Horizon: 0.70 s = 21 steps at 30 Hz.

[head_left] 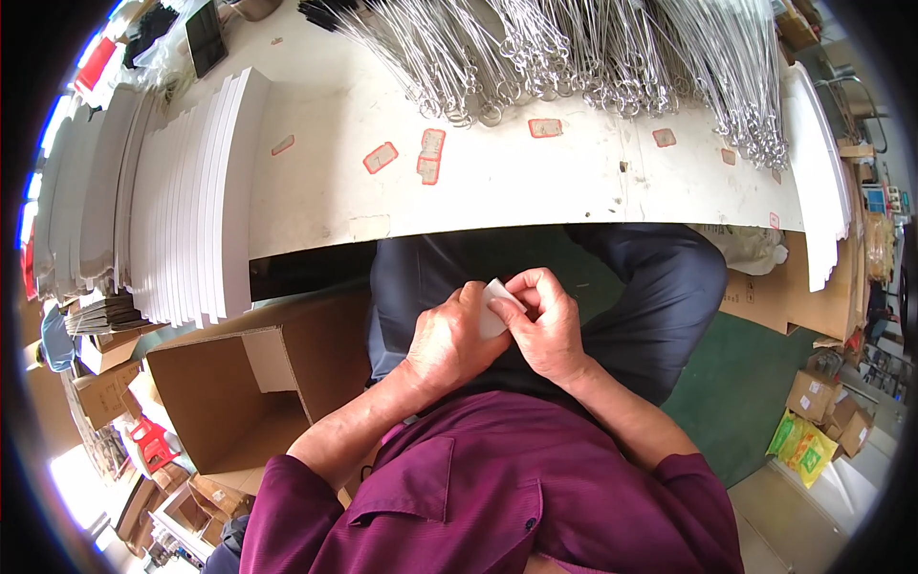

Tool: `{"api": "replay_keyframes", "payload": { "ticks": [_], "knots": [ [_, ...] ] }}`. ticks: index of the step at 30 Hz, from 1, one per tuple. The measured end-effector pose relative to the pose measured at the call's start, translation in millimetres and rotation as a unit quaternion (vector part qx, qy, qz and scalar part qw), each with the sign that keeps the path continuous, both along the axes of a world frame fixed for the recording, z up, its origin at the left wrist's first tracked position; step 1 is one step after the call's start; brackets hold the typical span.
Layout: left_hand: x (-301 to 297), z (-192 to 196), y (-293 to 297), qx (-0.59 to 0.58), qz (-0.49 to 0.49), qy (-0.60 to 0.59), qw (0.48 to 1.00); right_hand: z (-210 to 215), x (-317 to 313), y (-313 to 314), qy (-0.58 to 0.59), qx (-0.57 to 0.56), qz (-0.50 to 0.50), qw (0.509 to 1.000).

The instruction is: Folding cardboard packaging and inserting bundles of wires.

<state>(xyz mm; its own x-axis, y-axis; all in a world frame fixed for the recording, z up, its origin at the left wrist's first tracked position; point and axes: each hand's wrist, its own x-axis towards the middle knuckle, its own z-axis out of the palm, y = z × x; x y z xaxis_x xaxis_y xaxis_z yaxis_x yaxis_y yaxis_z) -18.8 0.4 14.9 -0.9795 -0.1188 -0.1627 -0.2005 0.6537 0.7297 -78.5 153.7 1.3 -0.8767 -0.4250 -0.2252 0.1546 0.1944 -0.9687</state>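
both hands are closed on one small white piece [491,323]. it looks thin, like paper or soft foam, but what it is made of is hard to tell. the left hand [449,335] holds it from the nine o'clock side. the right hand [550,330] pinches it from the three o'clock side, with the thumb lying on top. the piece is up in the air over the lap, between the dark pants [660,287] legs, just off the near edge of the table.

the step in hand seems to be working the piece with the fingers, maybe folding or opening it. the next move looks to need a soft, steady pinch from both hands, so it does not slip or tear.

the table [325,172] is at twelve o'clock from the hands. at its far side lies a big pile of metal wires [622,57] with ring ends. tall white boards [191,201] stand at ten o'clock, and more white sheets [822,182] at two. an open brown box [220,402] sits at eight.
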Motion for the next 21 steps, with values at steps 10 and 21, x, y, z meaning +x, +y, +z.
{"api": "replay_keyframes", "payload": {
  "ticks": [10, 21],
  "knots": [
    [-4.3, 4.2, -1.5, -0.001, -0.012, -0.018, 1.000, 14.7, -14.9, 5.3, -0.145, -0.037, -0.017, 0.989],
    [-5.2, 0.8, 0.0, -0.017, -0.013, 0.054, 0.998, 5.5, -8.8, 1.5, 0.042, 0.013, -0.029, 0.999]
  ]
}}
